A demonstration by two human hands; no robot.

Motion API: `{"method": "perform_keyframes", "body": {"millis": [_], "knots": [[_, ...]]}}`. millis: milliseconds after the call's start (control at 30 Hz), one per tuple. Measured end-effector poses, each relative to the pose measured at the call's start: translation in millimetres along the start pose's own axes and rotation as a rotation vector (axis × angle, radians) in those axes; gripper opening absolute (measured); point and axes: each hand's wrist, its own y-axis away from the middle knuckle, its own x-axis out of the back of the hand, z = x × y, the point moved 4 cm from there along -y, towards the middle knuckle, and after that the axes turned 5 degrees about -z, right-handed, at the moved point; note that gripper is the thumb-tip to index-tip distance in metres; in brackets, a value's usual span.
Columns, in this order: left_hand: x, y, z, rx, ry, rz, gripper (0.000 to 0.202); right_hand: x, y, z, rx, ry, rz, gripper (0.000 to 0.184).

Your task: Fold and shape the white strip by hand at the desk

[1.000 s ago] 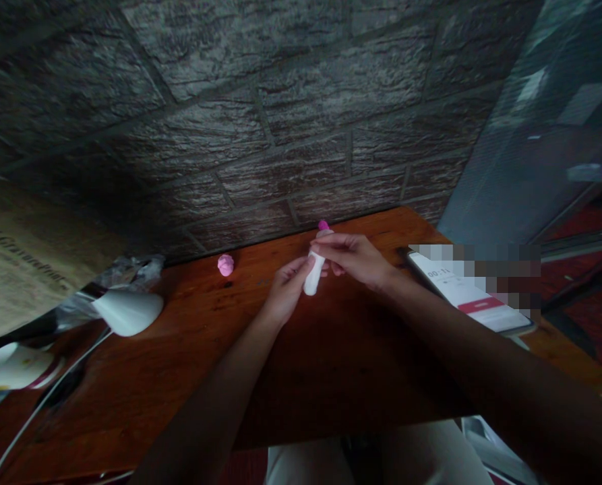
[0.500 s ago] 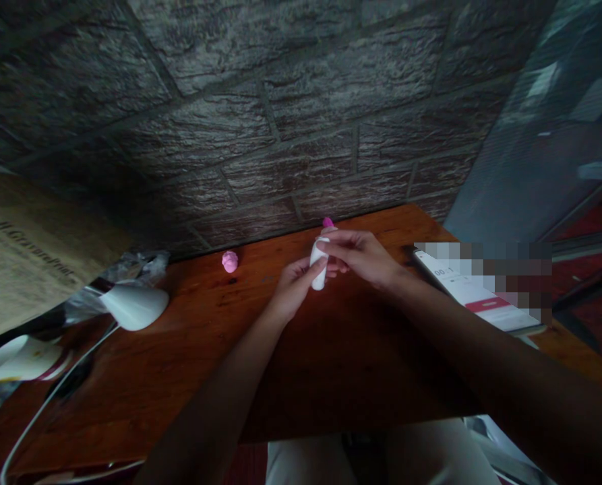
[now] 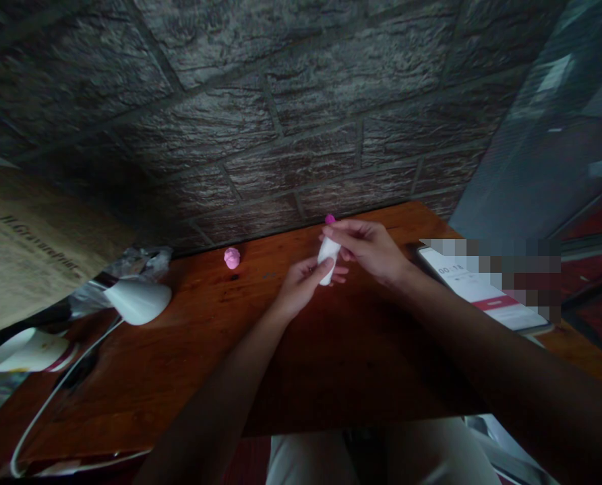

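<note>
Over the middle of the table, my left hand (image 3: 305, 286) is closed round a small white cylinder (image 3: 327, 260), thumb lying along its side. Its exact kind is too blurred to make out. My right hand (image 3: 370, 246) pinches the upper end of the same cylinder, and its fingertips cover that end. Behind my right hand a magenta-pink lump (image 3: 329, 219) shows in part near the wall. A pale pink crumpled ball (image 3: 232, 258) rests on the wooden table (image 3: 194, 364), left of my hands.
To the right lies a phone (image 3: 483, 289) with a lit timer screen. On the left are a white cone-shaped object (image 3: 141, 303) with a cable, a tipped paper cup (image 3: 30, 350), clear plastic and a brown paper bag (image 3: 32, 249). A stone-patterned wall (image 3: 290, 121) borders the table's back.
Both hands and the white cylinder have shifted slightly right. The cylinder leans a little more to the right, and my right fingers now cover more of its top. The view has shifted slightly.
</note>
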Motion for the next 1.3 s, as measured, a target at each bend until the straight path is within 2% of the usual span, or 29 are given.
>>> {"method": "perform_keyframes", "body": {"millis": [100,233,467,700,1033,1300], "knots": [[0.9,0,-3,0.038,-0.003,-0.003,0.047,2,-1,2,-0.015,-0.034,0.025,0.033],[1.3,0,-2,0.027,-0.014,-0.014,0.044,-2,-1,6,-0.086,-0.036,-0.042,0.034],[-0.2,2,1,0.019,-0.043,-0.029,0.041,-4,1,4,-0.049,0.016,-0.102,0.033],[-0.7,0,0,-0.008,0.007,-0.003,0.039,-1,0,6,-0.064,0.03,-0.032,0.036],[-3.2,-1,2,-0.027,0.029,-0.022,0.036,-9,3,10,-0.083,0.0,-0.1,0.038],[1.0,0,0,-0.056,-0.047,-0.01,0.038,-10,4,7,-0.046,0.014,-0.145,0.038]]}}
